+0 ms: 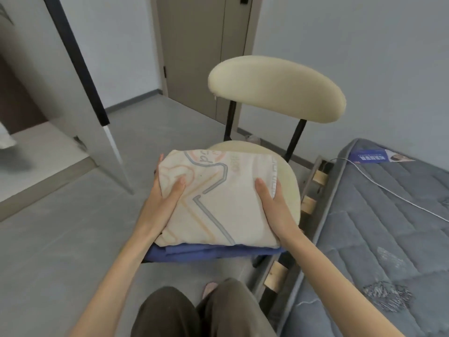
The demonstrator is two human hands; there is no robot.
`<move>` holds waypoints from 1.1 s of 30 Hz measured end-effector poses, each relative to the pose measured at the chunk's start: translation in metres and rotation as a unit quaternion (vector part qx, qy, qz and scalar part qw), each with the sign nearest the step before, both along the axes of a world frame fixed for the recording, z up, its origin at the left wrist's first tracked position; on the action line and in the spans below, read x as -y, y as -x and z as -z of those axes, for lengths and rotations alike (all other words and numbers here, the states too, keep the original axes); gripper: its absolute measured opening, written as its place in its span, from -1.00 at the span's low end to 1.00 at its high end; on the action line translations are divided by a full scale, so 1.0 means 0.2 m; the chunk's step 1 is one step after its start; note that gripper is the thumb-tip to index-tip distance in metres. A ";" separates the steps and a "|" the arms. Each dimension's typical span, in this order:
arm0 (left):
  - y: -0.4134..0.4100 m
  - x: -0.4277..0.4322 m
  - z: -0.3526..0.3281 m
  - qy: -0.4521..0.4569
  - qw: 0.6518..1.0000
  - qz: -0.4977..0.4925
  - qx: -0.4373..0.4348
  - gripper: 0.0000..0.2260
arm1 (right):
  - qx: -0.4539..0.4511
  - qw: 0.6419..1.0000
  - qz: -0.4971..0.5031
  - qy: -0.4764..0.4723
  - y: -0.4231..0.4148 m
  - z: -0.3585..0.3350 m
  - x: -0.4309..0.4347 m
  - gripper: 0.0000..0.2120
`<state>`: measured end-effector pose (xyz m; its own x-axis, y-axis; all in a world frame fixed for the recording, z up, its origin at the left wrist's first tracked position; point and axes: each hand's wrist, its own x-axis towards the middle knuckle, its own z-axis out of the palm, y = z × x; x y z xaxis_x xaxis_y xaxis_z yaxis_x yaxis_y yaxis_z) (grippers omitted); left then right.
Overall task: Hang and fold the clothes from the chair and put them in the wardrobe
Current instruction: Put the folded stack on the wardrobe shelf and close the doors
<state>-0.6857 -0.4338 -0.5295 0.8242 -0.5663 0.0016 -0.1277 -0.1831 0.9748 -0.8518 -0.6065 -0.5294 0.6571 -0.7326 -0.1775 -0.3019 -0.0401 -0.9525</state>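
**Both hands on the folded stack at the chair**

Here's the chair (pixel 277 88), cream backrest up top, and over its round seat sits the folded cream garment (pixel 218 198), with a blue garment (pixel 206 252) just beneath it. The stack's near edge juts out past the seat front toward the person's knees. Whether it rests on the seat or is lifted off it, I can't tell.

Right of the chair it's tight: the bed frame (pixel 313 190) runs just beside the seat, with the grey mattress (pixel 388 227) beyond it. Left of the chair there's open grey floor (pixel 60 239), reaching to a white panel (pixel 80 93) with a dark edge. A closed door (pixel 194 57) stands behind the chair.

Both forearms reach forward. The left hand (pixel 165 190) clamps the stack's left side, thumb on top, fingers curled round the edge. The right hand (pixel 272 200) grips the right side, thumb on top, fingers hidden underneath.
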 end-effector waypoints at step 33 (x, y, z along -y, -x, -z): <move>-1.26 -1.51 -2.50 0.059 0.955 -0.281 0.072 -0.53 | 0.113 0.925 -0.362 -0.014 -1.87 -2.56 -1.10 -0.58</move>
<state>-0.4328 -0.1317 -0.0303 0.9846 -0.0227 0.1736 -0.1750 -0.1517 0.9728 -0.4781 -0.3865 -0.0180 0.9964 -0.0836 0.0115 0.0006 -0.1285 -0.9917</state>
